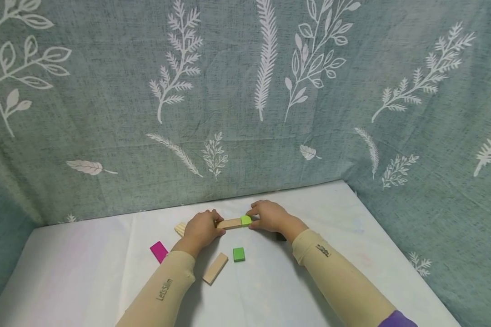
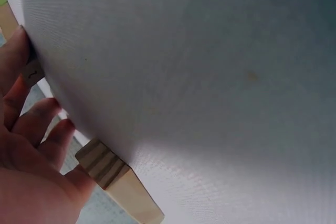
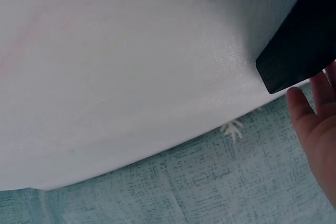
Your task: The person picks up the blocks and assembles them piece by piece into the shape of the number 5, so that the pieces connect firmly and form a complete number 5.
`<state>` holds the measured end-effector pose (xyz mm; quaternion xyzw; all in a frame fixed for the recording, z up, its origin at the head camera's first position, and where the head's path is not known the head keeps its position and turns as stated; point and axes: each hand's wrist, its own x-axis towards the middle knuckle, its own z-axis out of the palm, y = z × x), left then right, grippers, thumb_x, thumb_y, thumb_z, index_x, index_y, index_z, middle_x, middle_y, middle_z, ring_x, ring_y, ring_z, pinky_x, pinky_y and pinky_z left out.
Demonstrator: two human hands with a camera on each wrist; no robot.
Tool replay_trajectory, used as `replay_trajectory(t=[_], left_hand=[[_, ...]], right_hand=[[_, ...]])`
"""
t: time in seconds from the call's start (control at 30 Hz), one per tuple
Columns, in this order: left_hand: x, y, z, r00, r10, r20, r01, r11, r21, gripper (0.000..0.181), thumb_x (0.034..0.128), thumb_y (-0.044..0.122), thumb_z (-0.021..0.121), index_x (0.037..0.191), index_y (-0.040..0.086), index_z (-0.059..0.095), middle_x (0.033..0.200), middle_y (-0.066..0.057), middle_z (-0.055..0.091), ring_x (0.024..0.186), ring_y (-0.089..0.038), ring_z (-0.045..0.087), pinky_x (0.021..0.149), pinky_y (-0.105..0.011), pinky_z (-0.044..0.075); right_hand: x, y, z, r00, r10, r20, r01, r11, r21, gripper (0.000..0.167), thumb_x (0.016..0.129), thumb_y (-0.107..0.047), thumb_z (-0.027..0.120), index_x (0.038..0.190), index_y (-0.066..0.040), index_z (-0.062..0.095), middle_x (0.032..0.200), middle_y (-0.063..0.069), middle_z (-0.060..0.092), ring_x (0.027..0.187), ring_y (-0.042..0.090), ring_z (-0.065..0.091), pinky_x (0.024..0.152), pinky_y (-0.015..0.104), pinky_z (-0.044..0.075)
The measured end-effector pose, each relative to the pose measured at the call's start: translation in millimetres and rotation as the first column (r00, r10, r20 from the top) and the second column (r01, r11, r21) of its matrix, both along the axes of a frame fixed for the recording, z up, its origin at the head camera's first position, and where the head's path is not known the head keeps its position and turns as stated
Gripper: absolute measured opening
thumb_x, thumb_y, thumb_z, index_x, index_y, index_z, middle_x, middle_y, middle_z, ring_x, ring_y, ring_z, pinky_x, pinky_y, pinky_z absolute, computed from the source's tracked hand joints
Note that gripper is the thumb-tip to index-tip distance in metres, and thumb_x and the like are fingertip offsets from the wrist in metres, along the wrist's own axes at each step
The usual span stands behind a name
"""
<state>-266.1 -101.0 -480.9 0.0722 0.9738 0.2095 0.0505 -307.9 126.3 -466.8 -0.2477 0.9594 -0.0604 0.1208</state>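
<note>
My left hand pinches the left end of a plain wooden block between thumb and fingers. In the left wrist view, a block face with a dark mark shows between those fingers. At its right end, the wooden block meets a lime-green block with a rounded corner. My right hand holds that green block from the right, thumb on the near side and fingertips on the far side. In the right wrist view the green block is hidden.
A ridged pale block lies behind my left hand, a magenta block left of my forearm. Nearer are a plain wooden block and a green square block. A black block stands beside my right wrist. Patterned curtains bound the white table.
</note>
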Motion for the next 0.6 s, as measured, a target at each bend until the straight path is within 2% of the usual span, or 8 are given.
replay_trajectory(t=[0.33, 0.43, 0.5, 0.6], left_hand=[[3.9, 2.3, 4.6, 1.000, 0.008, 0.017, -0.008, 1.000, 0.005, 0.028, 0.0867, 0.029, 0.080, 0.110, 0.015, 0.076, 0.148, -0.014, 0.055, 0.138, -0.038, 0.050, 0.108, -0.055, 0.046], [3.5, 2.6, 3.5, 1.000, 0.006, 0.024, -0.006, 1.000, 0.010, 0.029, 0.0871, 0.029, 0.080, 0.112, 0.014, 0.075, 0.148, -0.014, 0.055, 0.140, -0.037, 0.049, 0.110, -0.055, 0.044], [2.9, 2.6, 2.7, 1.000, -0.004, 0.027, 0.004, 1.000, 0.007, 0.035, 0.0865, 0.029, 0.081, 0.117, 0.014, 0.073, 0.148, -0.015, 0.054, 0.140, -0.037, 0.049, 0.110, -0.055, 0.044], [4.6, -0.9, 3.5, 0.999, -0.042, 0.025, 0.041, 0.999, 0.013, 0.060, 0.0837, 0.031, 0.083, 0.136, 0.010, 0.062, 0.152, -0.018, 0.049, 0.142, -0.039, 0.046, 0.112, -0.056, 0.042]], right_hand=[[1.2, -0.9, 2.1, 1.000, 0.008, 0.008, -0.008, 1.000, -0.013, 0.044, 0.090, -0.040, 0.076, 0.130, -0.024, 0.070, 0.148, 0.006, 0.057, 0.139, 0.026, 0.050, 0.115, 0.046, 0.041], [1.4, 0.4, 0.9, 1.000, 0.001, 0.014, 0.000, 0.999, -0.033, 0.050, 0.089, -0.040, 0.077, 0.135, -0.023, 0.067, 0.148, 0.005, 0.056, 0.139, 0.026, 0.050, 0.115, 0.045, 0.041], [1.3, 1.9, 0.1, 1.000, -0.008, 0.023, 0.009, 0.999, -0.054, 0.058, 0.088, -0.040, 0.078, 0.141, -0.023, 0.062, 0.148, 0.004, 0.056, 0.139, 0.025, 0.050, 0.115, 0.045, 0.041], [2.7, 5.0, 1.8, 0.999, -0.034, 0.041, 0.037, 0.997, -0.071, 0.072, 0.085, -0.043, 0.080, 0.148, -0.022, 0.053, 0.150, 0.002, 0.055, 0.141, 0.024, 0.049, 0.116, 0.045, 0.040]])
